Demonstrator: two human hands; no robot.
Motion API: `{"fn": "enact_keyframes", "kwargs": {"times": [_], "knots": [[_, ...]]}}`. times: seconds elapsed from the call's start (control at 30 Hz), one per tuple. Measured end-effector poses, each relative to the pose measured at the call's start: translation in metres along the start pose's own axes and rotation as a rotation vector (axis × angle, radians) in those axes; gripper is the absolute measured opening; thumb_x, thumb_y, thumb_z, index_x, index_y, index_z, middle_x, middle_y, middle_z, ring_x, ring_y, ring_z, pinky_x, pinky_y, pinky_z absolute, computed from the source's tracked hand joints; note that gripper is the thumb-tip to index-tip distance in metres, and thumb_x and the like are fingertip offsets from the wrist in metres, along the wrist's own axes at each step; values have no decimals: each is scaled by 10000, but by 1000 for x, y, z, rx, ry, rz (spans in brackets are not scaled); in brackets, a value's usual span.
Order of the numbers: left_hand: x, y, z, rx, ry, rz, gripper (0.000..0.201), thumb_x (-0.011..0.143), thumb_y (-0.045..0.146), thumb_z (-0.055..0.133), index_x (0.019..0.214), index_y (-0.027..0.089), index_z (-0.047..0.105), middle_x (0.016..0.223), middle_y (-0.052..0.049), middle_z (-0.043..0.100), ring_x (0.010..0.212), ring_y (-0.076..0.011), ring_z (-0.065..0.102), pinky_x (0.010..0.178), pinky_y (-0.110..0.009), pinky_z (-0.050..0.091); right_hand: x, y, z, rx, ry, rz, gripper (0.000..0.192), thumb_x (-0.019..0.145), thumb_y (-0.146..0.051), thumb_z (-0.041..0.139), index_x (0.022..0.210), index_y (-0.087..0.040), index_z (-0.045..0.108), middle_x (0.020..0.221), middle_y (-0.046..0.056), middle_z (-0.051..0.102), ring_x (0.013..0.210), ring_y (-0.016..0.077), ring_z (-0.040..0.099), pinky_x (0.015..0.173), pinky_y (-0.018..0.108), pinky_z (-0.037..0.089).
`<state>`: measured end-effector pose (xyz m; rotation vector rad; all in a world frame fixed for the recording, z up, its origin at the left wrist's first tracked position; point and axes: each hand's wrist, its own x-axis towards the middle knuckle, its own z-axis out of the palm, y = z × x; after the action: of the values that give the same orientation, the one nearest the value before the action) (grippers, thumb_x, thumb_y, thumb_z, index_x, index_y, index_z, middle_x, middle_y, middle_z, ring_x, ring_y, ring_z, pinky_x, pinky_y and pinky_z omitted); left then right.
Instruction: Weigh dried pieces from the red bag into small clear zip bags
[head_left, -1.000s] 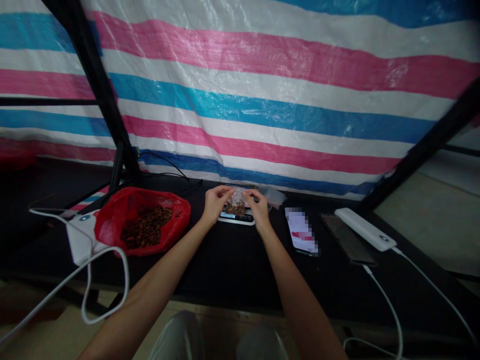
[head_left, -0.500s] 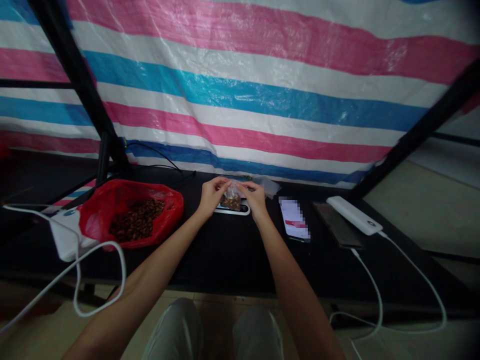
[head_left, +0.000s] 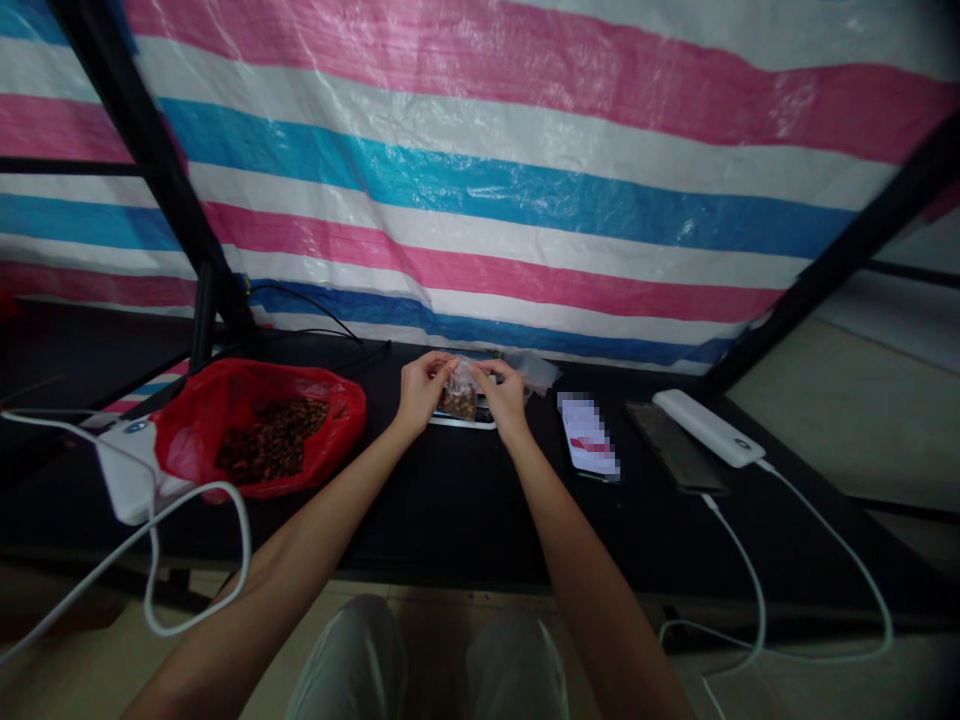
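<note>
A small clear plastic bag point(head_left: 459, 398) with brown bean-like bits in its lower part is between my two hands. My left hand point(head_left: 421, 392) pinches the bag's top on the left side. On the other side, the fingers of my right hand point(head_left: 504, 396) pinch the same top edge. Under and behind the bag lies a small white-rimmed scale point(head_left: 480, 424), mostly covered by bag and hands. To the left an open red plastic bag point(head_left: 346, 405) holds many dark brown beans point(head_left: 274, 440).
Clear empty bags point(head_left: 534, 370) lie behind my right hand. Rightward are a lit phone point(head_left: 589, 436), a dark phone point(head_left: 675, 447) and a white power bank point(head_left: 709, 428) with white cables. A white device point(head_left: 127, 470) and its cable are at the left. Striped sheeting hangs behind the black table point(head_left: 450, 510).
My hands and the small bag have shifted very slightly; the bag now hides a little more of the scale's display. Both hands keep their pinch.
</note>
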<state>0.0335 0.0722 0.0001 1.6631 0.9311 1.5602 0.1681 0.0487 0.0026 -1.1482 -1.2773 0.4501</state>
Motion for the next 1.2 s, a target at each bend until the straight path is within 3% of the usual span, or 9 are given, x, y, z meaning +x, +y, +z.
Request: {"fn": "enact_keyframes", "kwargs": {"times": [0.23, 0.7, 1.03, 1.2], "knots": [[-4, 6, 1, 134, -97, 59, 288, 762, 412, 570, 816, 144, 660, 736, -36, 670, 623, -133, 593, 591, -221, 447, 0, -1, -3, -37, -24, -19, 211, 659, -395, 647, 682, -191, 695, 715, 21, 669, 704, 174, 605, 699, 279, 454], [-8, 7, 0, 240, -39, 78, 264, 782, 399, 549, 820, 165, 665, 773, -38, 686, 678, -151, 618, 629, -233, 460, 2, 3, -5, -88, -99, 75, 226, 653, -425, 649, 710, -212, 700, 752, 18, 693, 736, 189, 621, 715, 291, 460], [-8, 9, -2, 250, -63, 88, 238, 774, 359, 559, 802, 171, 702, 780, -50, 705, 678, -172, 633, 641, -245, 464, -6, -7, -3, -326, -18, -71, 184, 712, -384, 605, 672, -213, 660, 721, 1, 635, 675, 151, 561, 687, 273, 413], [-7, 9, -5, 267, -28, 64, 215, 762, 335, 572, 792, 173, 711, 771, -51, 707, 675, -174, 631, 637, -252, 461, -3, 1, 0, -189, -62, -3, 222, 684, -424, 623, 686, -208, 675, 714, 3, 655, 649, 146, 559, 656, 260, 427]]}}
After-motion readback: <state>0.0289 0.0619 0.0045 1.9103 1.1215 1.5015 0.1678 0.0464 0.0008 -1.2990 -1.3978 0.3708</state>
